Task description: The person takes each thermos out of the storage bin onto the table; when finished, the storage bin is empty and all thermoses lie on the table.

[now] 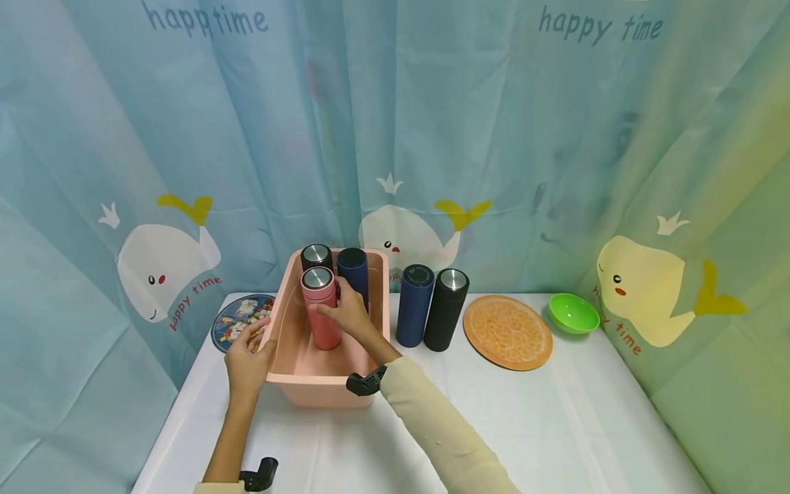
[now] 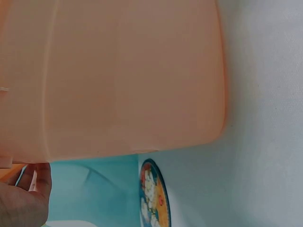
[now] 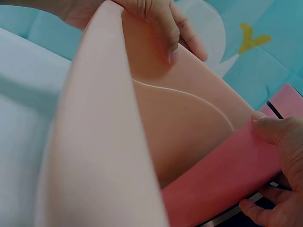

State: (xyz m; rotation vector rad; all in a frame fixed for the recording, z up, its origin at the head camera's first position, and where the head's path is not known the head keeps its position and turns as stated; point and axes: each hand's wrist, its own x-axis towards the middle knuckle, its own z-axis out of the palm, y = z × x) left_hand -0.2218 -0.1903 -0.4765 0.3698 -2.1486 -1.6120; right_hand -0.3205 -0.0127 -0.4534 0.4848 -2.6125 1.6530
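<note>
My right hand grips a pink thermos flask near its top, thumb on the near side, inside a pink plastic tub. The flask stands almost upright with its steel-topped lid up. In the right wrist view the thumb and fingers wrap the pink thermos flask. My left hand pinches the tub's left rim, thumb inside and fingers outside. Behind the pink flask in the tub stand a black flask and a blue flask, both partly hidden. The left wrist view shows mostly the tub's outer wall.
Right of the tub, a blue flask and a black flask stand side by side. Farther right lie a round orange mat and a green bowl. A patterned round mat lies left of the tub. A curtain hangs behind.
</note>
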